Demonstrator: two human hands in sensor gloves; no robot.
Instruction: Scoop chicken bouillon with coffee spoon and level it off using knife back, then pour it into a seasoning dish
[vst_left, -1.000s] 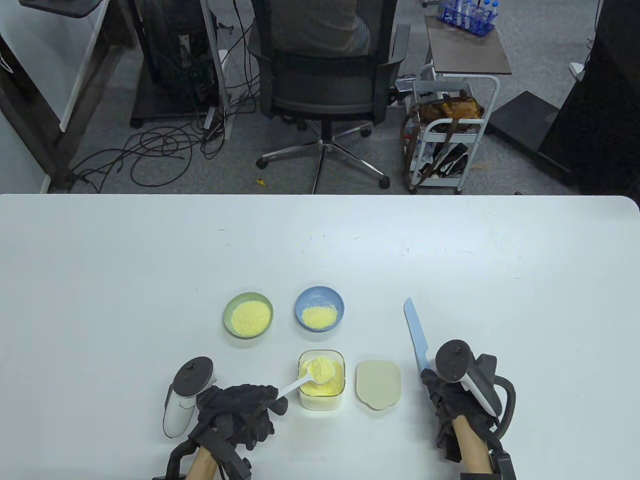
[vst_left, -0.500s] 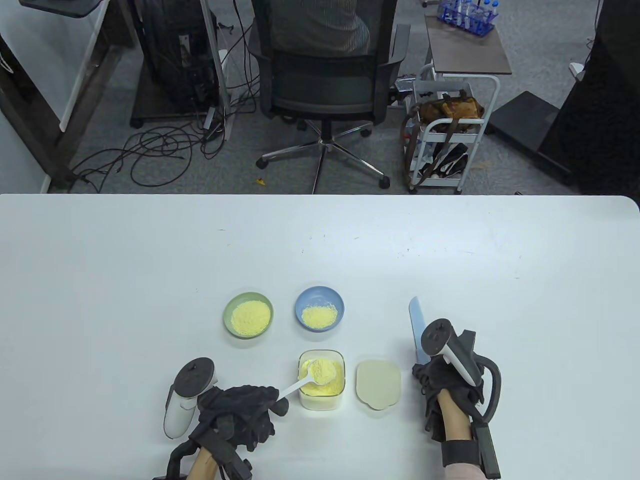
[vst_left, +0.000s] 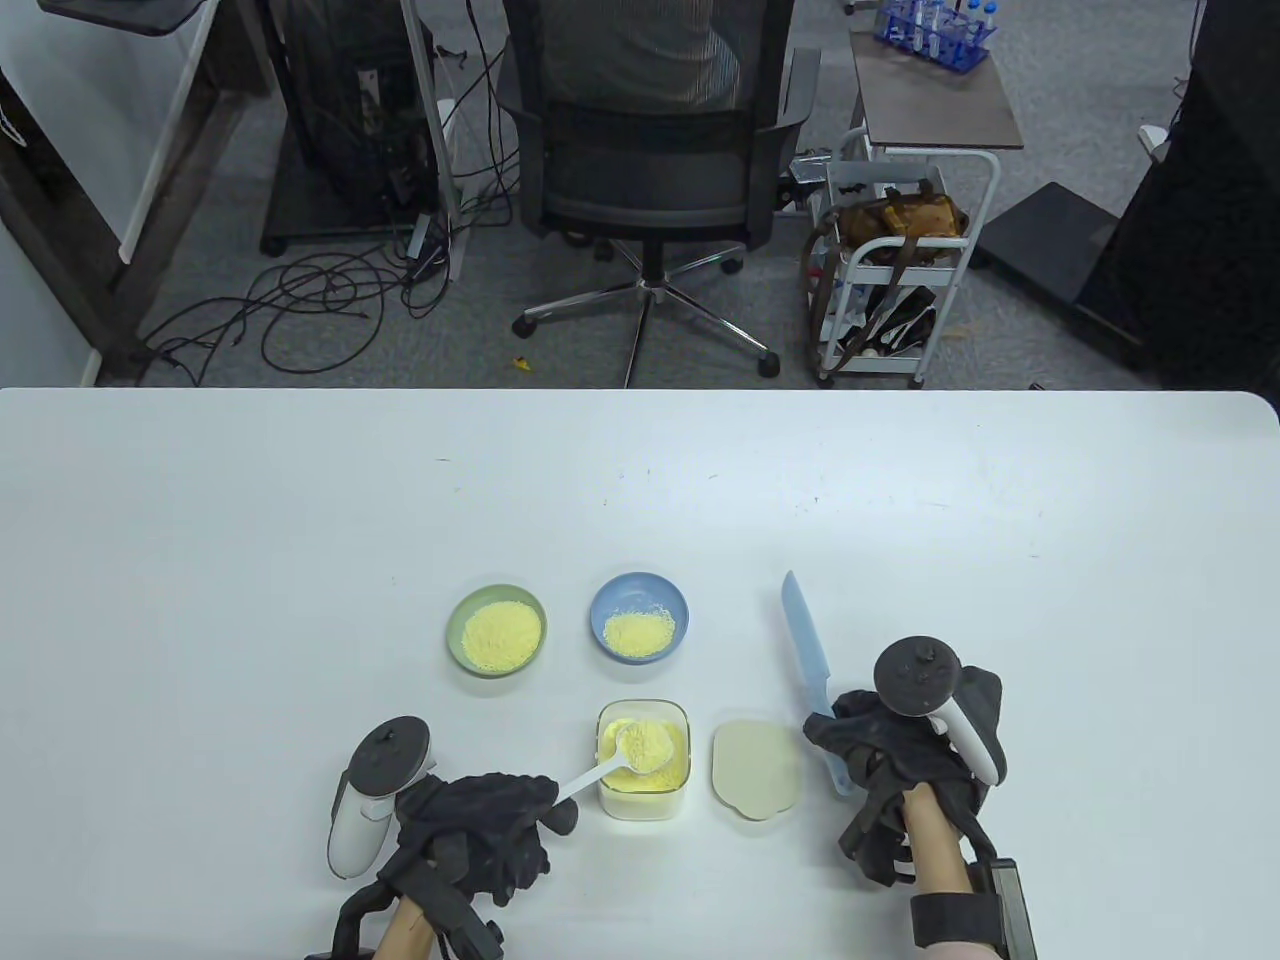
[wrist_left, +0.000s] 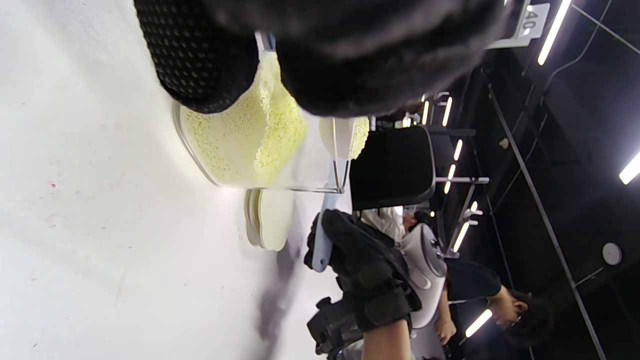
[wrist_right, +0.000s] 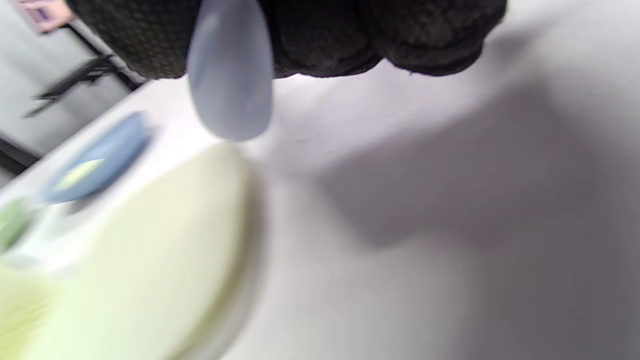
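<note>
My left hand grips the handle of a white coffee spoon. Its bowl, heaped with yellow bouillon, hovers over the clear square bouillon container. To the right, my right hand holds a light blue knife by its handle, lifted off the table, blade pointing away and slightly left. The knife's handle end sticks out below my gloved fingers in the right wrist view. A green dish and a blue dish, both holding yellow granules, sit behind the container.
The container's pale lid lies flat between the container and my right hand. The white table stretches wide to the left, right and far side. An office chair and a cart stand beyond the table's far edge.
My right hand has picked up the knife and carried it left towards the lid, the blade tip swinging left. The left hand and the loaded spoon have stayed over the container.
</note>
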